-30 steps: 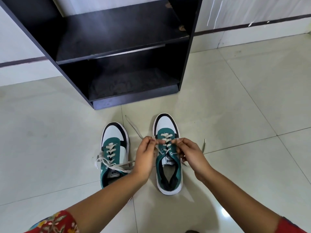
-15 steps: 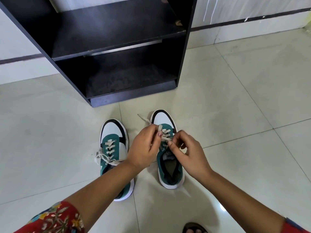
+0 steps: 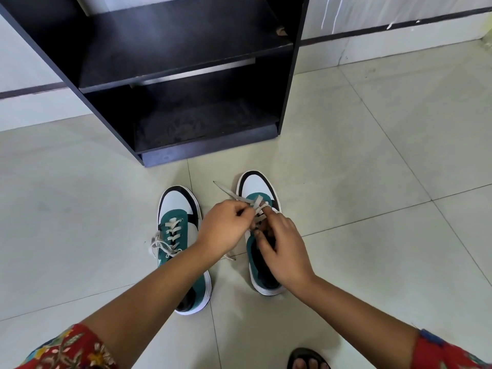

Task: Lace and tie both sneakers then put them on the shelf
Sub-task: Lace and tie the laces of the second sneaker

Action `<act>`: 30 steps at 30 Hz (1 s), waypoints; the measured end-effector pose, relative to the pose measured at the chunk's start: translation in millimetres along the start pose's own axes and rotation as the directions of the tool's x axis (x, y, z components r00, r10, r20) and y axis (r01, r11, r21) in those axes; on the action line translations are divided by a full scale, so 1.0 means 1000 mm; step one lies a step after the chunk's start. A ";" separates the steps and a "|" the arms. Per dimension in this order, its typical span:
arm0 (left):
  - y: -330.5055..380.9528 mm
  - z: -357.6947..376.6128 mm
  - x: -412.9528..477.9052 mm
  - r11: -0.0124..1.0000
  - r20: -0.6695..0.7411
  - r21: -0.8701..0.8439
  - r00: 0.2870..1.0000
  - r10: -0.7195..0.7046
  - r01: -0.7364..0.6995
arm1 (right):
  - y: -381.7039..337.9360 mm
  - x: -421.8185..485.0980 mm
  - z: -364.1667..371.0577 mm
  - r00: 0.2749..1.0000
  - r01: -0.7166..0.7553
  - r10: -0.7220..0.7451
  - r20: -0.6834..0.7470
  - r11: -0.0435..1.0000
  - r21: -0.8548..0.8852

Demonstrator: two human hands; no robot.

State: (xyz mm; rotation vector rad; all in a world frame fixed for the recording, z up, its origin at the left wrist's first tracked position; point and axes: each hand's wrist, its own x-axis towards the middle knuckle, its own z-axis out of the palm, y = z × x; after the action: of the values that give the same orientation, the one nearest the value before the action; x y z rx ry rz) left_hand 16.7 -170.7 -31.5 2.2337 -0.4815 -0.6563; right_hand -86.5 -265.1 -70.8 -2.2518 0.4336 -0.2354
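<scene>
Two green, white and black sneakers stand side by side on the tiled floor, toes toward the shelf. The left sneaker is laced, with a loose bow lying over its left side. Both hands work over the tongue of the right sneaker. My left hand pinches one strand of its cream lace, whose free end trails up and to the left. My right hand pinches the other strand just beside it. The hands hide the middle of that sneaker.
A black open shelf unit with two dusty boards stands on the floor directly beyond the sneakers. A white wall with a dark stripe runs behind. A sandalled foot shows at the bottom edge.
My hands have come together from either side of the right sneaker and now cross the lace strands over its tongue. The view has moved closer to the shelf.
</scene>
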 end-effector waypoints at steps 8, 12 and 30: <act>-0.001 -0.006 0.000 0.980 0.172 -0.135 0.978 -0.122 0.146 | 0.004 -0.008 0.004 1.000 0.018 -0.018 -0.014 1.000 -0.002; 0.005 -0.013 -0.003 1.000 0.093 0.013 0.996 0.012 -0.013 | 0.002 0.006 -0.001 0.999 -0.044 0.045 0.021 0.999 -0.018; -0.063 -0.016 0.002 0.602 -0.037 0.791 0.973 0.227 -0.110 | 0.051 0.035 -0.081 0.917 -0.396 0.383 -0.108 0.905 -0.157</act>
State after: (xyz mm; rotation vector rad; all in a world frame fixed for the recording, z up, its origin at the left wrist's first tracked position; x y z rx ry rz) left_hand 36.4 -122.0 -69.5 2.9734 -1.0647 -0.1678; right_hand -90.8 -365.6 -55.7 -2.2718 0.9664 -0.0731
